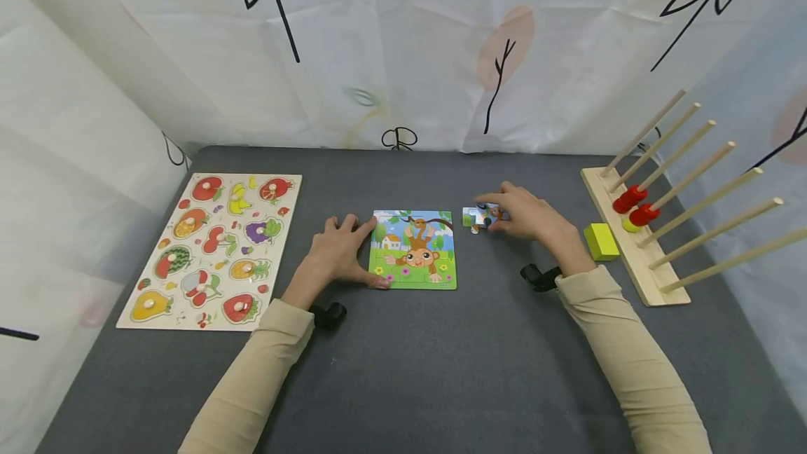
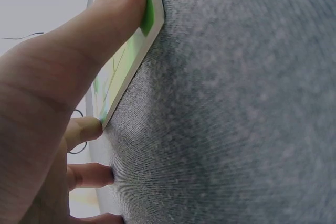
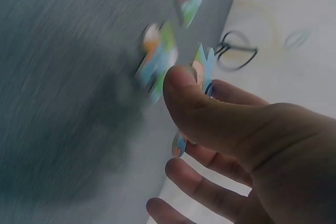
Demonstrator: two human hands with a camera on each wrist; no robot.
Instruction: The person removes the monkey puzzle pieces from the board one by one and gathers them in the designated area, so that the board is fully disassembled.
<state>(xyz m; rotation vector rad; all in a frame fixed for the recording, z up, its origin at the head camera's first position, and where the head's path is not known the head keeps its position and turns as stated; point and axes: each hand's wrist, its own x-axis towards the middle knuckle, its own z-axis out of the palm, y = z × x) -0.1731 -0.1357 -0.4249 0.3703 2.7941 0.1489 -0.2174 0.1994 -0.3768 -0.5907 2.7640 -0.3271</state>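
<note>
A square monkey picture puzzle [image 1: 413,251] lies flat on the grey table. My left hand [image 1: 340,249] rests at its left side with fingers spread. In the left wrist view the thumb [image 2: 118,9] lies on the board's near corner, and a fingertip touches its far corner. To the right of the board, my right hand [image 1: 529,216] pinches a jigsaw piece [image 3: 198,72] between thumb and fingers, partly hidden by the thumb. Below it, in the right wrist view, another jigsaw piece [image 3: 158,61] lies on the table, blurred.
At the left lies a fruit peg puzzle board [image 1: 217,251]. A wooden peg stand [image 1: 656,258] with red and yellow beads stands at the right, a yellow-green block [image 1: 601,242] beside it. White printed cloth [image 1: 403,47] hangs behind the table.
</note>
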